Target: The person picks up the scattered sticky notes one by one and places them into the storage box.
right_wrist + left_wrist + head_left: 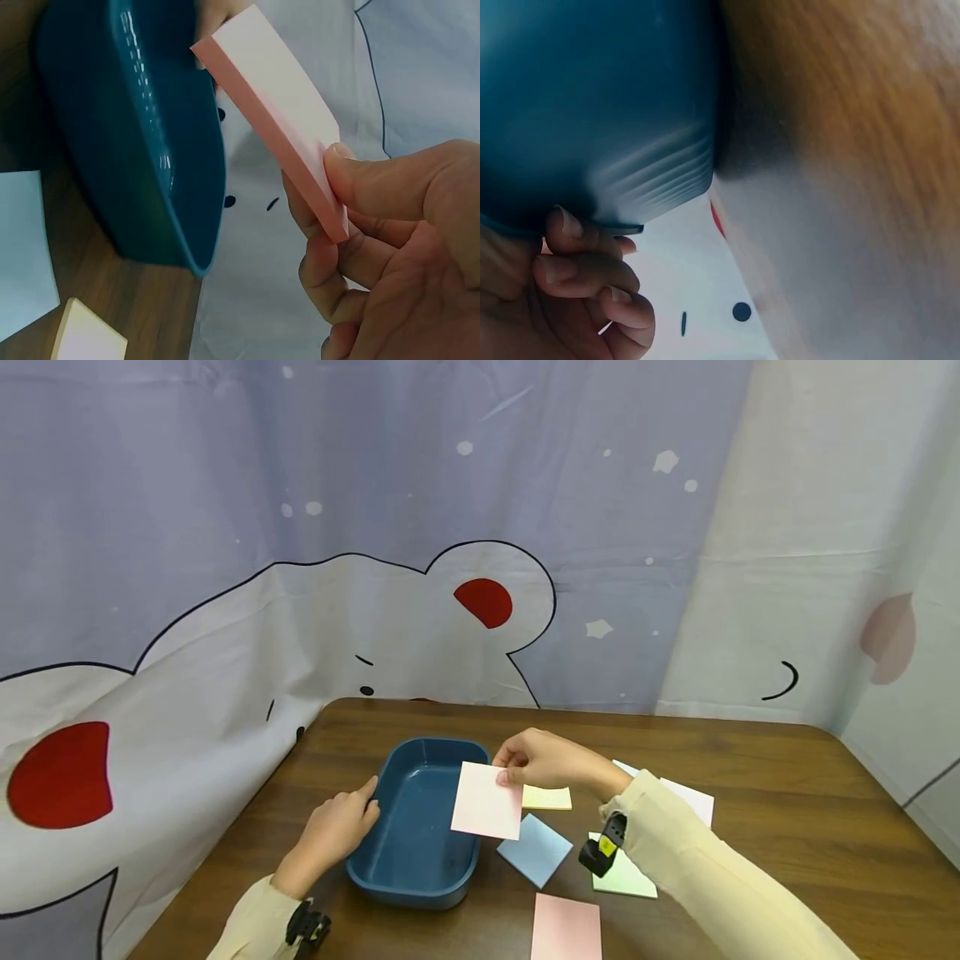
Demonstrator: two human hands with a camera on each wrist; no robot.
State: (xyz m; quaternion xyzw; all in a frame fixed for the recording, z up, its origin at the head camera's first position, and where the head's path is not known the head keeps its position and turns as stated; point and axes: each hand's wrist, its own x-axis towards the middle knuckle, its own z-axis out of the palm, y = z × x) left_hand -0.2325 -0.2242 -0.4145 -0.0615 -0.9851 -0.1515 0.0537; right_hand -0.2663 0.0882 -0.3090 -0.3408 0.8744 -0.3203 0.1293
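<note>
A pale pink pad of sticky notes (486, 802) is pinched at one corner between the thumb and fingers of my right hand (551, 762). It hangs over the right rim of a deep blue plastic bin (420, 897), and its thick stacked edge shows in the right wrist view. My left hand (335, 828) grips the bin's left rim; in the left wrist view its curled fingers (585, 274) lie under the lip. Inside the bin, the bottom is bare where it shows. Right of it lie a blue pad (536, 850) and a yellow pad (547, 798).
A green pad (624, 875), partly under the right forearm, and another pink pad (567, 928) lie on the brown wooden table (795, 827). White pads (688, 800) sit behind the right sleeve. A printed cloth (375, 460) hangs along the table's back and left edges.
</note>
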